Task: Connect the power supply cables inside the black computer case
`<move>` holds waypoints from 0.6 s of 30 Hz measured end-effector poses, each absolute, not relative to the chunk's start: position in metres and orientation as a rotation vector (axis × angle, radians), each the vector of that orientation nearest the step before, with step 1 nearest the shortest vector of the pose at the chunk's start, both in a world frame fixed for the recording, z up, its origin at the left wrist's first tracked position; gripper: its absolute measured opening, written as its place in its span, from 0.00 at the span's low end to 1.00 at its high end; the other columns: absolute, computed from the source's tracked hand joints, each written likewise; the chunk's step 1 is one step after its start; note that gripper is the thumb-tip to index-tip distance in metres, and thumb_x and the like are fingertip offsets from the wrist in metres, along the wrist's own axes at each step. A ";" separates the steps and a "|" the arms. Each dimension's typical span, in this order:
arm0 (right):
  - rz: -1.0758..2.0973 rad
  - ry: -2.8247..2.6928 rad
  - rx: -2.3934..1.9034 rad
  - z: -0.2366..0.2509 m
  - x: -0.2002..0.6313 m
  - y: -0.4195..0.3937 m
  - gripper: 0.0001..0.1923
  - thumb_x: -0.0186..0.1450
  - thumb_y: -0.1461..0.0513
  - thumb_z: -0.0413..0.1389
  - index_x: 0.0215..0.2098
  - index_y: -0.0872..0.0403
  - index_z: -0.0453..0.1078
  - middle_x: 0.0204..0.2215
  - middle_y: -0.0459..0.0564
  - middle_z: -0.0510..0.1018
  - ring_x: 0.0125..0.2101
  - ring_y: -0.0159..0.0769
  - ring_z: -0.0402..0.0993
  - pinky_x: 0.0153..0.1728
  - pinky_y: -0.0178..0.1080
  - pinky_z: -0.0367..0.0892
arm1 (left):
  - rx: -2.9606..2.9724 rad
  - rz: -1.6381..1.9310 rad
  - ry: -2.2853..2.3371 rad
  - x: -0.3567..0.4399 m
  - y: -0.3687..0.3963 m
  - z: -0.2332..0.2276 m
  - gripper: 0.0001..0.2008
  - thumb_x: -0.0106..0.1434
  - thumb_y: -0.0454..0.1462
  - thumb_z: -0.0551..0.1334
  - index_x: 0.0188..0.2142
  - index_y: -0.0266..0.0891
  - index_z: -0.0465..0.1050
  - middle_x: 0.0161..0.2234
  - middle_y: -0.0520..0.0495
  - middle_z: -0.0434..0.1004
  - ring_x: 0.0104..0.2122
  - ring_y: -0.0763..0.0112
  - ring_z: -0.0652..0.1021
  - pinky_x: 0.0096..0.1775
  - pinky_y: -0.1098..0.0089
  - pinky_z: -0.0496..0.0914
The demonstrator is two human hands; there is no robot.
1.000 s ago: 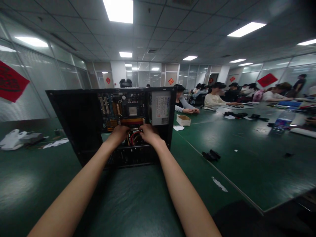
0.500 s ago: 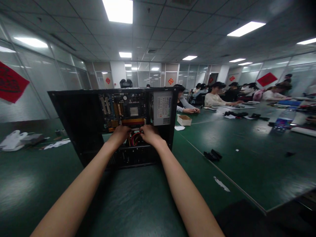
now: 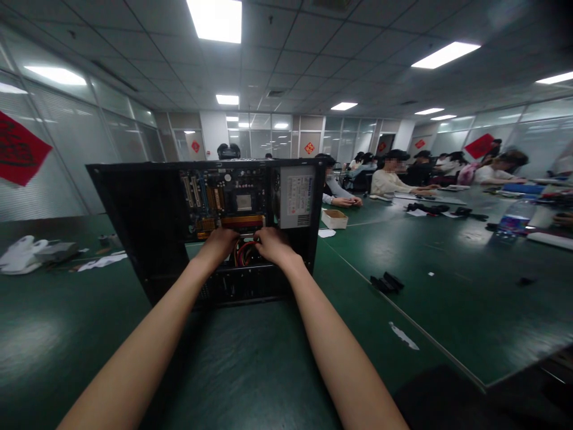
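An open black computer case (image 3: 134,206) stands upright on the green table in front of me. Inside are the motherboard (image 3: 246,179), with a pale square chip, and the silver power supply (image 3: 296,200) at the upper right. My left hand (image 3: 221,243) and my right hand (image 3: 272,245) both reach in at the lower edge of the board, just under the orange memory slots (image 3: 244,221). The fingers of each are bent and closed, their tips facing. What they pinch is hidden or too small to name. Red, yellow and black cables (image 3: 243,254) bunch between the hands.
Right of the case are a small open box (image 3: 335,218), black plastic pieces (image 3: 387,282), a white scrap (image 3: 403,336) and a plastic bottle (image 3: 514,220). White bags (image 3: 23,254) and a grey block (image 3: 57,253) lie on the left. Other people sit farther back.
My hands stay at almost the same spot under the memory slots, with only a slight shift. In the background at right, a person's head and arms have moved a little.
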State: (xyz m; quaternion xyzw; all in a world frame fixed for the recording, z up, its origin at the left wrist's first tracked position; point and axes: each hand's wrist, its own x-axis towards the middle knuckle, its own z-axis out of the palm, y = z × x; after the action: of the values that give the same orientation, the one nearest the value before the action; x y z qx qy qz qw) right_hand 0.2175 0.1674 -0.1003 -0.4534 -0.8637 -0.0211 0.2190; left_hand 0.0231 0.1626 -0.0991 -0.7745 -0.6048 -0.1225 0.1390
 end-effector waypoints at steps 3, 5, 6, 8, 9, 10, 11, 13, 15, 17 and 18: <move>-0.070 -2.400 -1.249 -0.101 0.217 0.168 0.11 0.66 0.61 0.55 0.44 0.51 0.77 0.46 0.52 0.80 0.46 0.41 0.76 0.41 0.37 0.68 | -2.241 -0.323 -1.728 0.024 0.161 -0.098 0.15 0.66 0.35 0.56 0.46 0.41 0.80 0.43 0.39 0.82 0.45 0.58 0.81 0.45 0.67 0.70; -0.079 -2.398 -1.247 -0.102 0.217 0.169 0.11 0.66 0.61 0.55 0.44 0.51 0.77 0.46 0.52 0.80 0.46 0.41 0.75 0.41 0.37 0.68 | -2.239 -0.285 -1.710 0.025 0.160 -0.096 0.16 0.66 0.35 0.55 0.46 0.41 0.80 0.43 0.38 0.82 0.44 0.57 0.81 0.45 0.66 0.71; -0.084 -2.397 -1.245 -0.102 0.217 0.170 0.11 0.66 0.61 0.55 0.44 0.51 0.77 0.46 0.52 0.80 0.46 0.41 0.75 0.41 0.37 0.68 | -2.236 -0.264 -1.706 0.026 0.160 -0.095 0.16 0.66 0.36 0.55 0.46 0.41 0.80 0.43 0.38 0.82 0.44 0.56 0.81 0.44 0.65 0.71; -0.086 -2.398 -1.244 -0.103 0.217 0.170 0.11 0.66 0.61 0.55 0.44 0.51 0.77 0.46 0.52 0.80 0.46 0.41 0.75 0.42 0.37 0.67 | -2.235 -0.231 -1.702 0.028 0.158 -0.093 0.16 0.67 0.35 0.55 0.46 0.41 0.81 0.43 0.38 0.82 0.44 0.56 0.81 0.44 0.65 0.71; -0.084 -2.400 -1.241 -0.104 0.217 0.170 0.11 0.66 0.61 0.55 0.44 0.51 0.77 0.46 0.52 0.80 0.47 0.41 0.75 0.42 0.37 0.67 | -2.231 -0.220 -1.705 0.029 0.156 -0.092 0.16 0.67 0.35 0.55 0.46 0.40 0.81 0.43 0.38 0.82 0.44 0.56 0.81 0.44 0.65 0.71; -0.082 -2.400 -1.238 -0.104 0.217 0.170 0.11 0.66 0.61 0.55 0.44 0.51 0.77 0.46 0.52 0.80 0.47 0.41 0.75 0.42 0.37 0.67 | -2.226 -0.212 -1.712 0.030 0.155 -0.091 0.16 0.67 0.35 0.55 0.46 0.40 0.81 0.43 0.38 0.82 0.44 0.56 0.81 0.44 0.65 0.71; -0.079 -2.399 -1.237 -0.104 0.217 0.170 0.11 0.66 0.61 0.55 0.44 0.51 0.76 0.46 0.52 0.80 0.47 0.41 0.75 0.42 0.37 0.67 | -2.220 -0.209 -1.723 0.031 0.154 -0.091 0.16 0.67 0.35 0.55 0.46 0.40 0.81 0.43 0.38 0.82 0.44 0.56 0.81 0.45 0.65 0.71; -0.078 -2.397 -1.236 -0.104 0.217 0.169 0.11 0.66 0.61 0.55 0.44 0.51 0.76 0.46 0.52 0.80 0.47 0.41 0.75 0.42 0.36 0.67 | -2.213 -0.223 -1.740 0.031 0.153 -0.092 0.15 0.67 0.35 0.55 0.46 0.40 0.81 0.42 0.38 0.83 0.43 0.57 0.81 0.45 0.65 0.71; -0.078 -2.393 -1.244 -0.104 0.217 0.169 0.10 0.66 0.61 0.55 0.44 0.51 0.76 0.46 0.52 0.79 0.47 0.41 0.75 0.42 0.36 0.67 | -2.223 -0.261 -1.736 0.029 0.153 -0.094 0.15 0.67 0.35 0.56 0.46 0.41 0.81 0.42 0.39 0.83 0.43 0.60 0.81 0.46 0.67 0.71; -0.070 -2.394 -1.249 -0.104 0.217 0.169 0.10 0.66 0.61 0.55 0.44 0.51 0.76 0.46 0.52 0.79 0.47 0.41 0.74 0.43 0.36 0.67 | -2.240 -0.306 -1.724 0.028 0.155 -0.095 0.15 0.66 0.34 0.57 0.46 0.42 0.81 0.42 0.40 0.83 0.44 0.62 0.81 0.47 0.68 0.70; -0.063 -2.396 -1.252 -0.104 0.217 0.169 0.10 0.66 0.61 0.56 0.44 0.51 0.76 0.46 0.52 0.79 0.48 0.40 0.74 0.44 0.36 0.66 | -2.245 -0.324 -1.722 0.027 0.156 -0.096 0.15 0.65 0.34 0.57 0.45 0.42 0.81 0.42 0.41 0.83 0.44 0.62 0.80 0.47 0.68 0.70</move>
State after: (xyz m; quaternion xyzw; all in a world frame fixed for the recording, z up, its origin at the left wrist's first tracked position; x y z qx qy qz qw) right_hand 0.2167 0.1691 -0.1043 -0.4521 -0.8648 -0.0227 0.2171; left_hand 0.0274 0.1564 -0.0960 -0.7798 -0.5982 -0.1127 0.1463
